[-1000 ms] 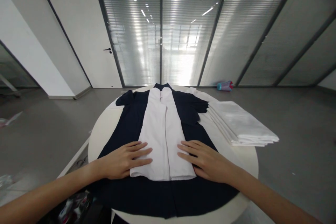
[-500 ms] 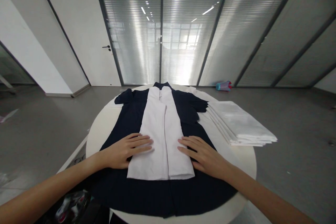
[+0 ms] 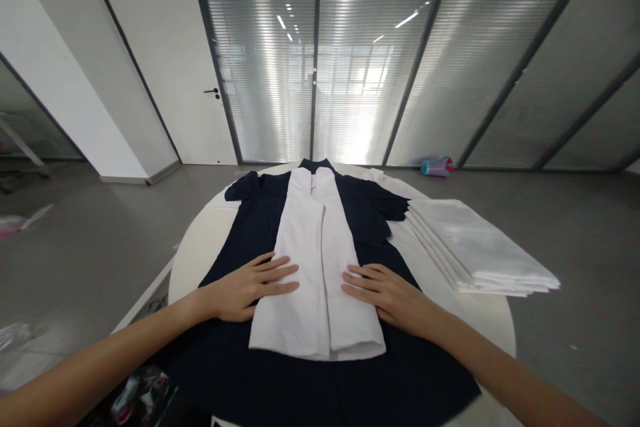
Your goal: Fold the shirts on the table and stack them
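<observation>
Spread over a round white table [image 3: 193, 250] is a dark navy short-sleeved garment [image 3: 270, 207], collar at the far end and wide hem toward me. Two white cloth panels [image 3: 295, 307] run down its middle, side by side, with their lower edges lying on the navy cloth. My left hand [image 3: 255, 287] rests flat on the left panel's outer edge, fingers spread. Across from it, my right hand [image 3: 383, 293] lies on the right panel's outer edge, fingers stretched toward the centre. Neither hand grips the cloth.
A folded stack of white cloth [image 3: 475, 240] sits at the table's right and overhangs the edge. A blue and red bundle [image 3: 437, 167] lies on the floor near the glass partition. Below my left arm is a dark bag-like heap [image 3: 137, 397].
Both hands stay on the panels, almost unmoved against the cloth. The view has shifted slightly, so the table and garment appear a little further right and nearer.
</observation>
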Tool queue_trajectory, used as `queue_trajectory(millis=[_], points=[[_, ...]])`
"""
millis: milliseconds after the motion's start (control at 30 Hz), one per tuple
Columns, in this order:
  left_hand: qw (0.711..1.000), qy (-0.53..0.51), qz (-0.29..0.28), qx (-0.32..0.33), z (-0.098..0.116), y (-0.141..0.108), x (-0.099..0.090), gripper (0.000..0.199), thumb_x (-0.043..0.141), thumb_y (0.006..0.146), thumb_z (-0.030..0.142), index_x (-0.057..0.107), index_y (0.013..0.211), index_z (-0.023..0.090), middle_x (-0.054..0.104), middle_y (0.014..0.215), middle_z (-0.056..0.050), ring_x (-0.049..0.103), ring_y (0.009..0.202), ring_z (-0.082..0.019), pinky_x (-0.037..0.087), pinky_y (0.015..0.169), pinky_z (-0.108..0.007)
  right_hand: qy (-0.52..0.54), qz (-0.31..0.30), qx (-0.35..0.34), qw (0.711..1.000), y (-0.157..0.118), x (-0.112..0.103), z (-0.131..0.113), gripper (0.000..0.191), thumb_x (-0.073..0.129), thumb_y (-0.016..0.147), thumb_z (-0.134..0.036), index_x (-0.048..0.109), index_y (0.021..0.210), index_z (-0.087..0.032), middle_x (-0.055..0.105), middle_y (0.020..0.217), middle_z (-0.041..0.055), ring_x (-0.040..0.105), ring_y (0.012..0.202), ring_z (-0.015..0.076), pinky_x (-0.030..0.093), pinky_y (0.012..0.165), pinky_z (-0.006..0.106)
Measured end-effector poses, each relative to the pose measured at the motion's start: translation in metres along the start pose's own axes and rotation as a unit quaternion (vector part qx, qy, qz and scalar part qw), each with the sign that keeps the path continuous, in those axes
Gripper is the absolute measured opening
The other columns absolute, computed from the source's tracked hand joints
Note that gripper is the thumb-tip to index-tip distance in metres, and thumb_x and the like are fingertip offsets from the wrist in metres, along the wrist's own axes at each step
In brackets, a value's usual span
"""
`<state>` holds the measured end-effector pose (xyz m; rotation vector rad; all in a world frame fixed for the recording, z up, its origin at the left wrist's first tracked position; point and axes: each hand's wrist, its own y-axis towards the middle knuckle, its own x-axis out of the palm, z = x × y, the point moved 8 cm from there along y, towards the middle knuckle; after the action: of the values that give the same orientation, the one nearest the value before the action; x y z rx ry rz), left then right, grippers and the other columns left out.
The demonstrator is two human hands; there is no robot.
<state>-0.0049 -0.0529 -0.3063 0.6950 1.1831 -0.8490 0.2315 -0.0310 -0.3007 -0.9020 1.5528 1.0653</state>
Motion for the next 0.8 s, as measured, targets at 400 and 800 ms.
queue_trajectory(millis=[400, 800], points=[[0.776, -0.484, 0.175, -0.363, -0.110, 0.033, -0.021, 0.043, 0.049, 0.097, 0.048, 0.066, 0.088, 0.010, 0.065, 0.067, -0.004, 0.062, 0.063, -0.017, 0.051, 0.061, -0.027, 0.332, 0.159, 0.364, 0.855, 0.041, -0.012, 0.116, 0.030, 0.058, 0.093, -0.039, 0.070, 0.102, -0.014, 0.073, 0.080, 0.0063, 0.064, 0.061, 0.0186, 0.050, 0.054, 0.027], [0.678, -0.595, 0.213, -0.377, -0.129, 0.029, -0.010, 0.100, 0.083, 0.076, 0.044, 0.023, 0.154, 0.025, 0.068, 0.078, -0.001, 0.063, 0.055, -0.014, 0.048, 0.049, -0.022, 0.294, 0.121, 0.489, 0.812, 0.044, 0.007, 0.142, 0.025, 0.050, 0.097, -0.031, 0.065, 0.104, -0.013, 0.052, 0.048, -0.0048, 0.043, 0.035, 0.0108, 0.031, 0.038, 0.023]])
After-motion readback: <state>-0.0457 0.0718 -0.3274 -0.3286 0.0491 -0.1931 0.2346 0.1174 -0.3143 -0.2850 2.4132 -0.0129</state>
